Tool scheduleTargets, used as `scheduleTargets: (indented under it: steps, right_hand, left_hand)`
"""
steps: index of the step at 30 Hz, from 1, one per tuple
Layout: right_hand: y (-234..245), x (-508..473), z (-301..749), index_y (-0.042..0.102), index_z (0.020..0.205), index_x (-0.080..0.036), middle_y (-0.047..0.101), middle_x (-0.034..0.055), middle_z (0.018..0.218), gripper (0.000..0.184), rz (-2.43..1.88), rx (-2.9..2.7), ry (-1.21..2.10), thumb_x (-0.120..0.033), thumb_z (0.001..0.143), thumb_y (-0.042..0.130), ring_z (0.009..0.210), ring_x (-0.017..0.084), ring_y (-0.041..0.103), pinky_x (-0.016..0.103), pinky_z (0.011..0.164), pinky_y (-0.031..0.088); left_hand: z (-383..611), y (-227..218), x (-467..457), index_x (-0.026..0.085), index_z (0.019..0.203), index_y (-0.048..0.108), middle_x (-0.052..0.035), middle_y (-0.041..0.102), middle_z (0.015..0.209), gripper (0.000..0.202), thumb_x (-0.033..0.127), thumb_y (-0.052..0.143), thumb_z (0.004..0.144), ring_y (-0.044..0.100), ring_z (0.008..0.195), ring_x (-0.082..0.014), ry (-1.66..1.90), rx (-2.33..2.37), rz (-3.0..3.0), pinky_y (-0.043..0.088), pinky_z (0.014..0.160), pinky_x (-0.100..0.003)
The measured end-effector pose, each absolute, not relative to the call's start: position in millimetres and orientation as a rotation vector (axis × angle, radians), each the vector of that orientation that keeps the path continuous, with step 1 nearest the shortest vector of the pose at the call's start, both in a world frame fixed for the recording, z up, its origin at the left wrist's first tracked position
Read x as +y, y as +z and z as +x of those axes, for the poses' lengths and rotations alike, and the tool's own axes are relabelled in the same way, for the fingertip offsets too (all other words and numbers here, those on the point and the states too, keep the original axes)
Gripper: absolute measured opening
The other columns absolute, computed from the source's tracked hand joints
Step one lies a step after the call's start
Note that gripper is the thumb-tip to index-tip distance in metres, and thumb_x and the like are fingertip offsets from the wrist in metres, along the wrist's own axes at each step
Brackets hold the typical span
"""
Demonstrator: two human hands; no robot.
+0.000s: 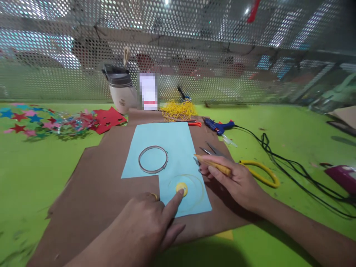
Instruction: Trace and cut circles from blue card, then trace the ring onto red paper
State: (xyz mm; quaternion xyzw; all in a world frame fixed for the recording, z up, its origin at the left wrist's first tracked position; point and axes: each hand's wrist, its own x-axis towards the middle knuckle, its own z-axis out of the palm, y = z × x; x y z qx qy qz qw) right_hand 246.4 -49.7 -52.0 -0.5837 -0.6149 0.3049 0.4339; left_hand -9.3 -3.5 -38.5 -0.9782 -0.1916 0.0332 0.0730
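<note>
From afar, I see the left hand [144,222], thumb and index finger spread, touching the disc [179,186] on the blue paper [167,135]; the right hand [235,178] pinches the pencil [218,166] (tip at the paper's right edge) beside the scissors [261,174].

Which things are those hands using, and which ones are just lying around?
Seem to belong:
round yellow disc, touched by the left hand
thick yellow-brown pencil, in the right hand
pale blue L-shaped paper, under the disc
thin round ring, on the paper (less sure: untouched)

Probably just lying around:
dark blue glue gun
tangled yellow string
colourful star-shaped pieces
</note>
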Motion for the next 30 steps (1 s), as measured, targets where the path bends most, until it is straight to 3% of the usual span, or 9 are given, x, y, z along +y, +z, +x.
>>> scheduleTargets:
  steps: [5, 13, 22, 30]
  right_hand:
    - [-33, -50, 247, 0.07, 0.112, -0.023, 0.073, 0.003, 0.084, 0.028, -1.496, -1.458, 0.771, -0.041, 0.096, 0.056, 0.076, 0.017, 0.069, 0.026, 0.067, 0.057]
    - [-8, -33, 232, 0.066, 0.09, -0.018, 0.059, -0.0011, 0.063, 0.026, -1.468, -1.558, 1.007, -0.041, 0.094, 0.056, 0.055, 0.013, 0.056, 0.023, 0.052, 0.049]
    - [-20, -23, 215, 0.061, 0.087, -0.018, 0.06, -0.0016, 0.068, 0.018, -1.385, -1.618, 0.965, -0.034, 0.094, 0.056, 0.06, 0.011, 0.055, 0.023, 0.059, 0.046]
    - [-31, -20, 217, 0.061, 0.086, -0.021, 0.061, -0.0025, 0.068, 0.026, -1.464, -1.661, 0.951, -0.044, 0.095, 0.054, 0.058, 0.012, 0.056, 0.025, 0.056, 0.043]
  left_hand:
    - [-9, -36, -5, 0.014, 0.143, 0.047, -0.0057, 0.067, 0.07, 0.052, 0.038, 0.051, 0.098, 0.065, 0.058, -0.0262, 0.143, -0.613, -2.952, 0.049, 0.047, -0.035]
    - [-7, -40, -6, 0.013, 0.145, 0.045, -0.0073, 0.067, 0.069, 0.052, 0.037, 0.046, 0.099, 0.065, 0.058, -0.0294, 0.182, -0.631, -2.975, 0.052, 0.047, -0.04]
    - [-9, -40, -6, 0.011, 0.145, 0.043, -0.0092, 0.068, 0.072, 0.051, 0.033, 0.042, 0.099, 0.066, 0.06, -0.0307, 0.206, -0.628, -2.999, 0.054, 0.048, -0.044]
    - [-9, -43, -5, 0.011, 0.145, 0.042, -0.0087, 0.067, 0.071, 0.051, 0.033, 0.04, 0.1, 0.065, 0.059, -0.03, 0.192, -0.633, -3.014, 0.053, 0.047, -0.043]
